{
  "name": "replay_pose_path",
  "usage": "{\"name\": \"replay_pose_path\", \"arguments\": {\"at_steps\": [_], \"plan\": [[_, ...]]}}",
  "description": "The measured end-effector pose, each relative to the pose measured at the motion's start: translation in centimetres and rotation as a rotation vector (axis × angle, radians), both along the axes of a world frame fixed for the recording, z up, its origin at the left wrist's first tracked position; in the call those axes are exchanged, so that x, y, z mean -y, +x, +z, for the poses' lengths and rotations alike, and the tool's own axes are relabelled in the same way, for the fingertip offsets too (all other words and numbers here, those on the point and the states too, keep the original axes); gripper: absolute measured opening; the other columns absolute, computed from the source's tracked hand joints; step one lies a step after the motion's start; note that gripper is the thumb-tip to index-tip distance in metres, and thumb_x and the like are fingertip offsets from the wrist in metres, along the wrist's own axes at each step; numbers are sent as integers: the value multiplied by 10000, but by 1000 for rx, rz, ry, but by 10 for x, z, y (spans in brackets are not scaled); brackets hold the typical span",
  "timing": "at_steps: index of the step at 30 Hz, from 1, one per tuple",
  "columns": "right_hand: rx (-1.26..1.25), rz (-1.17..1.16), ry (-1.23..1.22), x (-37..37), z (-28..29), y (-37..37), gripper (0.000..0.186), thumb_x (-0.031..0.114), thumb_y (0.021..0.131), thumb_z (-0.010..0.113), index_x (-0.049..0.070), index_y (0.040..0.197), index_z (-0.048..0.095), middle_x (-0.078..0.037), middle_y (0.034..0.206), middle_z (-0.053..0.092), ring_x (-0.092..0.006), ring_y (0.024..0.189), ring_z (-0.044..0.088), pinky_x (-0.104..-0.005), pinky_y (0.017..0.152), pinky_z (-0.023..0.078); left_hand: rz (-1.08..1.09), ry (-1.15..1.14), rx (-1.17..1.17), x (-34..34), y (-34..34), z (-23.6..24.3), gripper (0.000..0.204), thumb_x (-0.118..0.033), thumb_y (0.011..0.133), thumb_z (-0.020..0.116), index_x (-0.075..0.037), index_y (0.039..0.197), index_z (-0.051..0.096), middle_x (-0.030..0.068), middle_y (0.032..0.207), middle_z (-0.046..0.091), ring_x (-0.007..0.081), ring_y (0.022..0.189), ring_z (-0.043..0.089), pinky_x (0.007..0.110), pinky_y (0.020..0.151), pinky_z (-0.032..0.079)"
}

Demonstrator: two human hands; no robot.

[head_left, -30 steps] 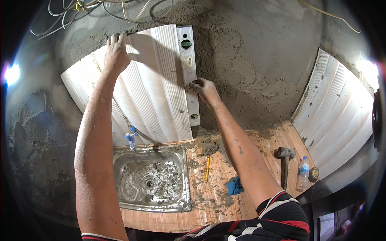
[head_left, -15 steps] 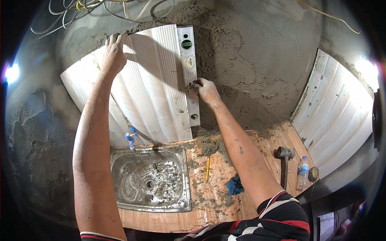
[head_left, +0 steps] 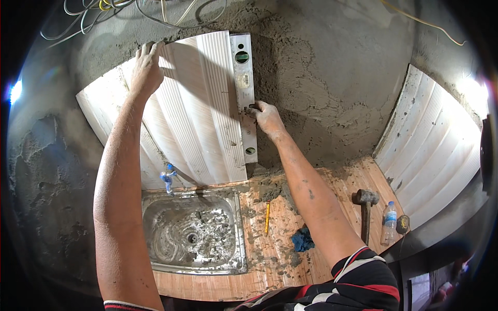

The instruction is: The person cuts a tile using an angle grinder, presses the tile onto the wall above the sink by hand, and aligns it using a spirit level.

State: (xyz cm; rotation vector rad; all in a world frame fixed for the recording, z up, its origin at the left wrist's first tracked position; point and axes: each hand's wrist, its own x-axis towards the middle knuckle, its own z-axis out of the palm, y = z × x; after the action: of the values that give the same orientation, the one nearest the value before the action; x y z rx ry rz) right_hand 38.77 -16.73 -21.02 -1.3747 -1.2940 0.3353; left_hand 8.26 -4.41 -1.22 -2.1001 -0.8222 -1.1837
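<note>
My left hand (head_left: 147, 67) lies on the upper edge of a pale ribbed wall tile (head_left: 184, 93), its fingers stretched over the rim. Closed on the middle of a silver spirit level (head_left: 243, 83) is my right hand (head_left: 267, 116). The level stands nearly upright along the tile's right edge, with one vial near its top and another near its bottom. My fingers hide a small part of the level. Wet grey mortar (head_left: 301, 98) covers the wall to the right of the level.
Below the tile, a mortar-smeared steel sink (head_left: 241, 228) sits beside a blue-handled tap (head_left: 167, 179). On the wood-look counter are a yellow pencil (head_left: 267, 218), blue cloth (head_left: 302, 240), hammer (head_left: 366, 199), water bottle (head_left: 389, 223) and tape measure (head_left: 403, 224). Cables (head_left: 150, 19) hang above; more tiles (head_left: 436, 140) line the right wall.
</note>
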Motion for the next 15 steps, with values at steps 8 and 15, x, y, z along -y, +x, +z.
{"name": "replay_pose_path", "arguments": {"at_steps": [8,15], "plan": [[-43,10,-5,4,3,-5,347,201,989,628,-24,1247,686,-120,1114,747,-183,1009,670,-335,929,494,25,-34,13,-1,-1,-1,712,121,739,597,-69,1417,492,186,1371,519,422,1250,495,472,1061,459],[-35,25,4,4,3,-4,346,198,990,625,-26,1246,686,-115,1103,746,-173,989,664,-333,912,493,10,-23,11,0,0,-1,710,130,745,566,-64,1424,495,191,1363,522,425,1242,494,477,1051,460]]}}
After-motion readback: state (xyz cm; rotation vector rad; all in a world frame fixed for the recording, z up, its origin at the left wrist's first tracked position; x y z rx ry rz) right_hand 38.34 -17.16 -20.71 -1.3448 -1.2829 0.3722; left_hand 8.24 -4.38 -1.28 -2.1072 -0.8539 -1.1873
